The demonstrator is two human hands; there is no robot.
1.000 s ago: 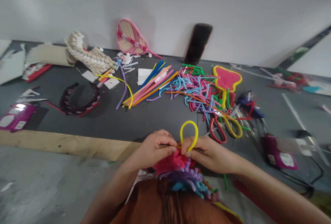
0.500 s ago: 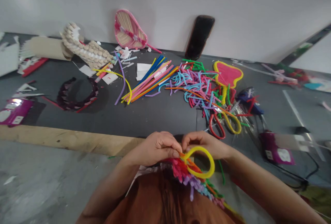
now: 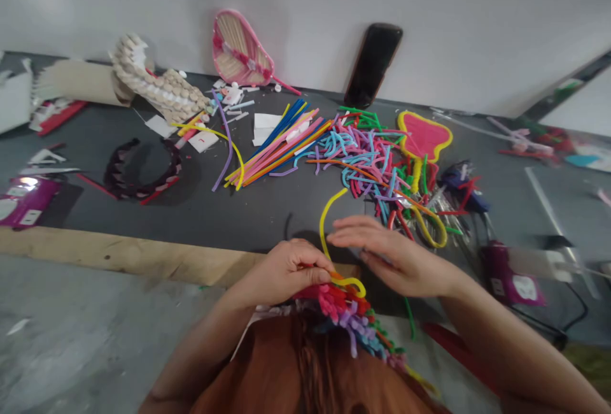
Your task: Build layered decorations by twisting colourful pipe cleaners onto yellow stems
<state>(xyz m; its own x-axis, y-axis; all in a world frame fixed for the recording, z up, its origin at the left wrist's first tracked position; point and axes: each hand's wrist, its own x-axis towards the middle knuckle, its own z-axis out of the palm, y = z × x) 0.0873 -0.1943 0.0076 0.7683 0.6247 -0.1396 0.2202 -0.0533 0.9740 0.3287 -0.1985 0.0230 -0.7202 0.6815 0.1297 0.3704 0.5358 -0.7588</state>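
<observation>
Close to my body, my left hand [image 3: 298,264] pinches the upper end of a multicoloured pipe cleaner piece [image 3: 356,321], with rows of red, pink, purple, blue and green. A yellow pipe cleaner [image 3: 326,220] comes out at the pinch; it curls into a small bend on the right, and its free end rises over the table. Beside that free end is my right hand [image 3: 398,258], its fingers stretched out and apart from the thumb. Whether its fingertips touch the yellow stem I cannot tell. The lower part of the piece hangs over my lap.
On the dark table [image 3: 267,220] lie straight pipe cleaners [image 3: 281,146], a heap of short bent ones [image 3: 358,153] and a pink fan shape with yellow edging [image 3: 422,137]. A phone [image 3: 375,64] leans on the wall. Farther left are a dark headband [image 3: 143,172] and a purple packet [image 3: 28,200].
The large yellow loop has become a small bend, with the stem's free end now pointing up. My right hand has opened and moved up and right; my left keeps its pinch.
</observation>
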